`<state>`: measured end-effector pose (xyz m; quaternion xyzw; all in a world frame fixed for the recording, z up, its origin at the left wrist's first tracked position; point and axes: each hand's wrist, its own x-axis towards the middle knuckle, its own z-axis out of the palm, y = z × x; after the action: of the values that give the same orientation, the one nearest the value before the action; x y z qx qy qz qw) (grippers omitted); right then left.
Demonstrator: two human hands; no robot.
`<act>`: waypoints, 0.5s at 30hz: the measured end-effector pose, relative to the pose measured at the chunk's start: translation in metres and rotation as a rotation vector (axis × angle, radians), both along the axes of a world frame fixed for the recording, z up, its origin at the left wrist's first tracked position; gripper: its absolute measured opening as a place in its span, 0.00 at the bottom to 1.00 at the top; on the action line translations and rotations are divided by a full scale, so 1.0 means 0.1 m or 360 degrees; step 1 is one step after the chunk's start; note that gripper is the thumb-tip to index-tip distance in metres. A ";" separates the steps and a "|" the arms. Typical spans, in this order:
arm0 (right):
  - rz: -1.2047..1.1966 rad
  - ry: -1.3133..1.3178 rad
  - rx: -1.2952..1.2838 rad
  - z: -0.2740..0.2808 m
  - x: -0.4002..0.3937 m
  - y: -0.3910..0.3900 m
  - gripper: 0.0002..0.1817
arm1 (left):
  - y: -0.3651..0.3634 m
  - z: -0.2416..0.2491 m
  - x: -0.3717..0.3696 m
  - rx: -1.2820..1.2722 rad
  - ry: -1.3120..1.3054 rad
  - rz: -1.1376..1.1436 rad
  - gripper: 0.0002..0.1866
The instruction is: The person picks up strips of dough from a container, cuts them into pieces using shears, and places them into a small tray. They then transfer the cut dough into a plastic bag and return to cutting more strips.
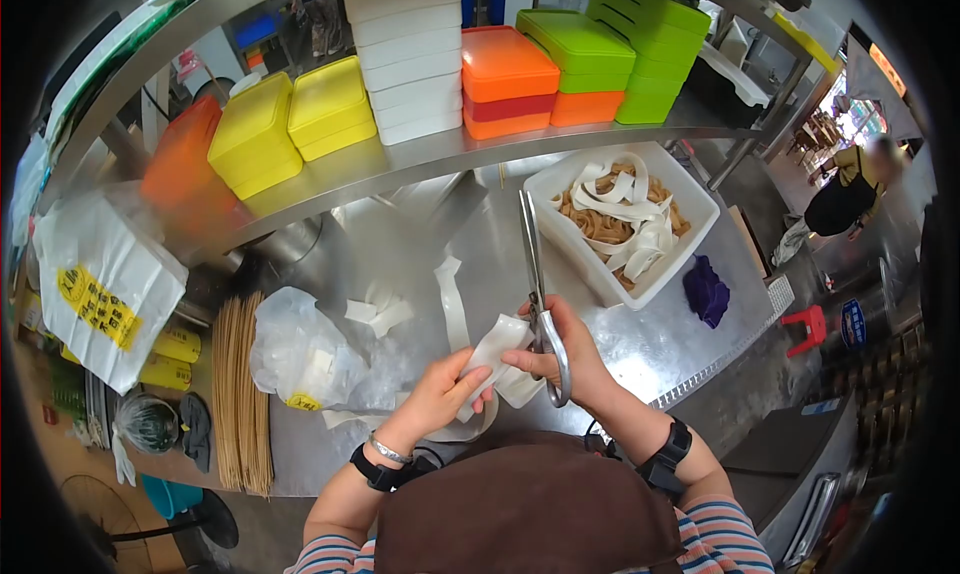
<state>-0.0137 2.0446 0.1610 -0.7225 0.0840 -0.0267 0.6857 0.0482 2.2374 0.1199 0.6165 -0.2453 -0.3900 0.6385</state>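
Observation:
My left hand (pixel 440 394) is closed on a wide, flat white strip (pixel 494 352), which lies in folds between my two hands. In my right hand (pixel 578 362) is a large pair of metal scissors (pixel 532 249), its blades pointing away from me and its handle loop by my palm. My right thumb and fingertips also press on the edge of the strip. A longer white strip (pixel 453 299) stretches over the steel table (pixel 400 236) beyond my left hand, and small white pieces (pixel 378 312) sit to its left.
A white tub (pixel 690 239) holds brown and white strips, with a purple cloth (pixel 706 291) beside it. Left are a clear plastic bag (pixel 300 344) and bundled sticks (pixel 241 394). Stacked coloured boxes (pixel 510 69) line the overhead shelf (pixel 420 179). A person (pixel 848 194) stands far right.

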 end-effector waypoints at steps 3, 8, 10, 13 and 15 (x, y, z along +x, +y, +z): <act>-0.0035 0.0044 0.0010 -0.05 -0.02 -0.01 0.33 | -0.03 -0.03 -0.03 -0.0015 -0.0002 0.0033 0.10; -0.0128 0.0056 0.0257 -0.15 -0.01 0.05 0.29 | -0.07 -0.02 -0.06 0.0055 -0.0109 0.0103 0.08; -0.0141 0.0053 0.0263 -0.16 -0.02 0.08 0.28 | -0.10 -0.02 -0.09 0.0192 -0.0353 0.0182 0.07; -0.0162 0.0058 0.0255 -0.22 -0.01 0.08 0.27 | -0.14 0.04 -0.13 0.0306 -0.0545 0.0296 0.06; -0.0212 0.0081 0.0181 -0.27 -0.01 0.09 0.26 | -0.15 -0.01 -0.13 0.0321 -0.0589 0.0285 0.06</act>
<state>-0.0143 2.0533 0.1338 -0.6755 0.1506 -0.0491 0.7201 0.0354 2.2224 0.1189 0.7575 -0.2623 -0.2347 0.5498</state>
